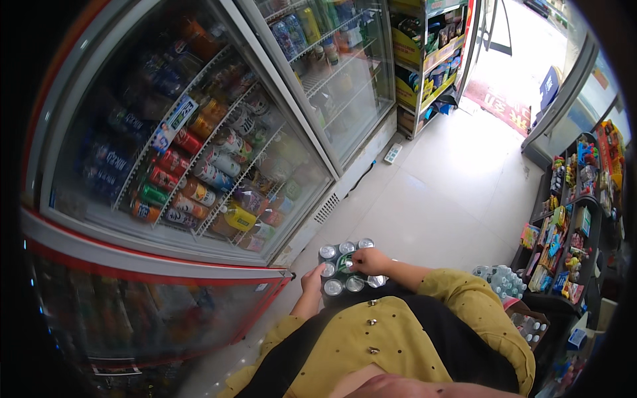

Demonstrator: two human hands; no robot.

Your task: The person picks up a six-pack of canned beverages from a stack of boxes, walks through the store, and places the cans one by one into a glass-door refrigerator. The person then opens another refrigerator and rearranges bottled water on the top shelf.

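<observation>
A shrink-wrapped pack of silver-topped cans (333,286), with green on the wrap between the lids, is in front of my body at the lower middle. My left hand (312,278) grips the pack's left edge, its fingers partly hidden against the side. My right hand (370,261) is on top of the pack, fingers bent and pinched at the wrap near the middle. Whether the wrap is torn there is too small to tell. To the left stands a glass-door drinks fridge (219,152) with rows of cans and bottles, its red-edged door (166,312) swung out toward me.
A second fridge (325,73) adjoins at the far side. Beyond it is a snack rack (424,60) beside the bright doorway (504,66). A white power strip (393,154) lies on the tiled floor (438,199). Candy shelves (564,225) and wrapped bottles (499,281) stand at right.
</observation>
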